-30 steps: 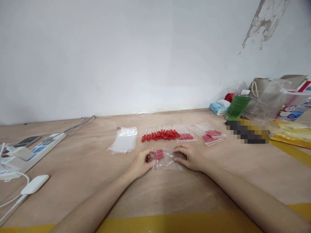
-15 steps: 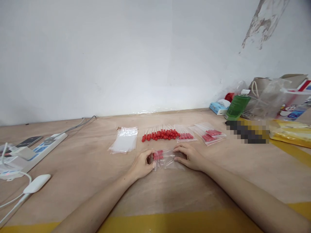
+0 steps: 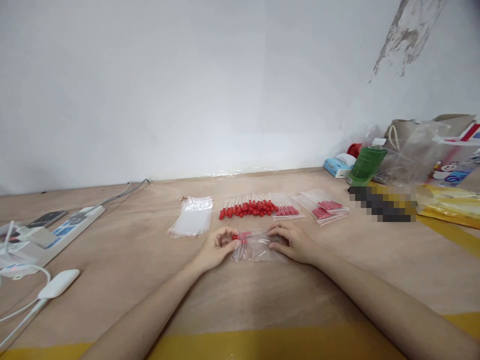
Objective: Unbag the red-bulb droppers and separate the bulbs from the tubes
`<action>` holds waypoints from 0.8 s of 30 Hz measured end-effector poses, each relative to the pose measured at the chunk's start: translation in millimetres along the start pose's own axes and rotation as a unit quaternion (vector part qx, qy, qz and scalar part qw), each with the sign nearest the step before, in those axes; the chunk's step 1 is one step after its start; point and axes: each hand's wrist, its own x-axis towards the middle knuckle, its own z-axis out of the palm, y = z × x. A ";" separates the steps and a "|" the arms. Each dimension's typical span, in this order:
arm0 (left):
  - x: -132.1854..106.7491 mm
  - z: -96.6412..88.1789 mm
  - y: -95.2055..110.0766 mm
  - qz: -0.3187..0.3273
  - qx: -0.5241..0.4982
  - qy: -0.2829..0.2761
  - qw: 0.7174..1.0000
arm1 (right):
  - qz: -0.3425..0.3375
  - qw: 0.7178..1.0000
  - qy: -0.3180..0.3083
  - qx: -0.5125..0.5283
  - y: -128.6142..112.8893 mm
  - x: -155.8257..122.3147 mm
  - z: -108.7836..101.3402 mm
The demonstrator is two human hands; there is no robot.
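Note:
A clear zip bag [image 3: 260, 245] lies across the middle of the table between my hands. My left hand [image 3: 217, 248] is curled at its left end, thumb and fingers closed around a few red-headed sticks [image 3: 242, 237] at the bag's mouth. How far the sticks reach inside is hard to see. At the other end, my right hand [image 3: 294, 243] pinches the bag between thumb and fingers. Just behind is a row of loose red-headed sticks [image 3: 247, 207] with pale shafts pointing to the wall. A flat stack of clear bags [image 3: 193, 216] rests to their left.
Filled bags [image 3: 326, 210] of red-headed sticks lie at the right of the row. Farther right stand a green bottle [image 3: 366, 162], a tissue pack [image 3: 338, 165] and a yellow package [image 3: 450, 205]. A power strip [image 3: 71, 230] with cables runs along the left.
My left hand has shifted slightly left, and the red heads beside it have tilted and moved a little left. The bag's left part is more crumpled. My right hand stays in place.

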 end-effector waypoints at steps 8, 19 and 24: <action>-13.5 -73.3 54.8 -0.045 0.115 0.070 0.990 | 0.006 1.000 -0.006 -0.008 0.0 0.3 0.3; 32.1 -65.0 39.4 0.241 0.288 0.227 0.899 | -0.001 1.000 0.001 -0.008 0.3 1.9 0.5; 70.3 -36.6 17.5 0.272 0.490 0.115 0.820 | -0.004 1.000 -0.002 -0.010 1.7 1.6 0.1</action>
